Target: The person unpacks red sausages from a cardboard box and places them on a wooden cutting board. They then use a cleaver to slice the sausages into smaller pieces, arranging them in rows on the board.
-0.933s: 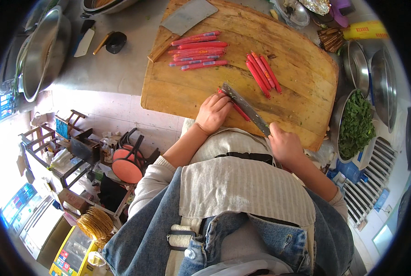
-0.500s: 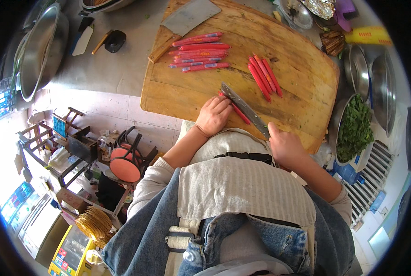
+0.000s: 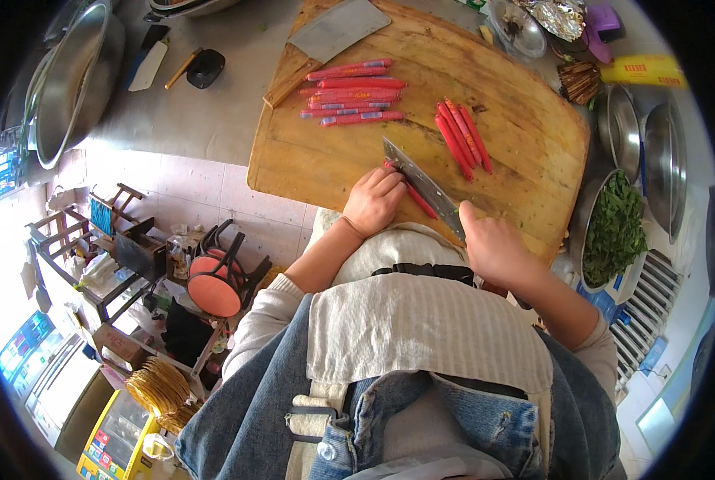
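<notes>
The right grip (image 3: 492,244), a closed fist, holds a knife (image 3: 431,192) by its hidden handle; the long, flat metal blade is flecked with small bits. The left grip (image 3: 372,202) has curled fingers holding a slim red sausage (image 3: 422,202) down on the board, nearly parallel to the blade; whether steel and sausage touch cannot be told. The thick wooden board (image 3: 525,96) has a scuffed, stained grain and curved edge. On it lie a stack of glossy-wrapped red sausages (image 3: 353,94), a smaller upright-angled group (image 3: 463,138) of bare-looking red ones, and a broad rectangular cleaver (image 3: 341,30) with a wooden handle. Beyond, the smooth grey tabletop (image 3: 181,112) bears a deep, round metal basin (image 3: 77,96), crinkled foil (image 3: 556,16) and a bowl of ragged green leaves (image 3: 615,232).
</notes>
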`<state>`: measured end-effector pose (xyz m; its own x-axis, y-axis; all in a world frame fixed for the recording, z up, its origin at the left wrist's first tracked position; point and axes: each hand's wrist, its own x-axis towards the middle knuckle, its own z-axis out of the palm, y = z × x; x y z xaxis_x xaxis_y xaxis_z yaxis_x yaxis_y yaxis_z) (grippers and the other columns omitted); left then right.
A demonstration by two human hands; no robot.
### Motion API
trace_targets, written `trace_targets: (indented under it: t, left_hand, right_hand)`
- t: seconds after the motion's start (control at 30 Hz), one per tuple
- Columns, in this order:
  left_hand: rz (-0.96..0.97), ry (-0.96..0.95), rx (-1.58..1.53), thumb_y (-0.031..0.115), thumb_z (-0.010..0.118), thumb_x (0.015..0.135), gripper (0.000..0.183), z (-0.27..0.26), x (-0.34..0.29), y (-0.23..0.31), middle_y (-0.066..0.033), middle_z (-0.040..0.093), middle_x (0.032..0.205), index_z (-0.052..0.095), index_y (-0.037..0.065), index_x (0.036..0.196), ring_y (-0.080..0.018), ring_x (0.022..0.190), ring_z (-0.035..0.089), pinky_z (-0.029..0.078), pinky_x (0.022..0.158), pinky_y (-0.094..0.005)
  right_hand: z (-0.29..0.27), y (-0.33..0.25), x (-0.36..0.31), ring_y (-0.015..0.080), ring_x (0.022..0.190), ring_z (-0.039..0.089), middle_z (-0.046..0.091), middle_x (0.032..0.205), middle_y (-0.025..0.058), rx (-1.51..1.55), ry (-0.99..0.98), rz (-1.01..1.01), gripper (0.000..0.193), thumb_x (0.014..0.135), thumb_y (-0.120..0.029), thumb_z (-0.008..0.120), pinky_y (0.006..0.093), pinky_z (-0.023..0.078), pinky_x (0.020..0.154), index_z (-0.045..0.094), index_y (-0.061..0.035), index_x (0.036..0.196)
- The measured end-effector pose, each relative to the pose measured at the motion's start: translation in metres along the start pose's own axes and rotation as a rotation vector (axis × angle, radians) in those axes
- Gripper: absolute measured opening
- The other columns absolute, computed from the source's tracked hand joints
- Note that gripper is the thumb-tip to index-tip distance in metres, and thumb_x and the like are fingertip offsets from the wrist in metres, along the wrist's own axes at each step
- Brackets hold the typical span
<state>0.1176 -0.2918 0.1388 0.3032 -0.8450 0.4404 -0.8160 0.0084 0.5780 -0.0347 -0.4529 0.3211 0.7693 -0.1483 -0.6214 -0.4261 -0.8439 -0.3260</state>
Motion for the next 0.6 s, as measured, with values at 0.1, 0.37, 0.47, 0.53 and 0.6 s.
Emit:
trace_targets:
  t: [0.1,0.37,0.47,0.53,0.6]
  left_hand:
    - [0.013,0.01,0.007,0.012,0.061,0.076,0.02,0.001,0.0,0.0,-0.0073,0.066,0.108,0.065,0.005,0.095,-0.0263,0.107,0.063,0.054,0.092,-0.0392]
    - [0.013,0.012,0.009,0.012,0.064,0.077,0.016,0.002,-0.002,-0.002,-0.0073,0.064,0.103,0.064,0.006,0.092,-0.0271,0.098,0.061,0.053,0.087,-0.0391]
    - [-0.068,0.023,-0.011,0.015,0.071,0.077,0.02,-0.002,0.0,-0.004,-0.0079,0.064,0.105,0.064,0.005,0.093,-0.0292,0.099,0.06,0.052,0.088,-0.0397]
    - [-0.287,-0.019,-0.024,0.021,0.08,0.073,0.031,-0.007,0.005,-0.012,-0.0087,0.064,0.108,0.065,0.006,0.095,-0.0328,0.101,0.058,0.049,0.091,-0.0424]
    - [-0.157,-0.045,-0.012,0.025,0.082,0.072,0.032,-0.013,0.016,-0.027,-0.0089,0.064,0.109,0.066,0.007,0.093,-0.0338,0.103,0.057,0.047,0.092,-0.0438]
  right_hand:
    - [-0.003,0.003,0.004,0.0486,0.073,0.062,0.064,0.075,0.0265,-0.016,-0.004,-0.006,0.026,0.086,0.001,0.052,0.0588,0.046,0.066,0.041,0.0028,0.11]
    - [-0.011,-0.001,-0.022,0.049,0.086,0.065,0.066,0.084,0.0287,-0.07,-0.142,0.135,0.032,0.08,0.005,0.056,0.0581,0.049,0.073,0.041,0.0014,0.107]
    - [-0.011,-0.001,-0.024,0.048,0.086,0.065,0.066,0.085,0.0287,-0.111,-0.167,0.134,0.033,0.079,0.005,0.057,0.0572,0.049,0.074,0.04,0.0017,0.108]
    - [-0.009,0.0,-0.024,0.0475,0.087,0.065,0.066,0.086,0.0286,-0.127,-0.195,0.155,0.034,0.079,0.005,0.057,0.0569,0.049,0.074,0.04,0.0017,0.108]
    - [-0.006,0.001,-0.027,0.0471,0.087,0.065,0.066,0.086,0.0286,-0.148,-0.164,0.135,0.034,0.08,0.005,0.057,0.0568,0.049,0.075,0.04,0.0013,0.109]
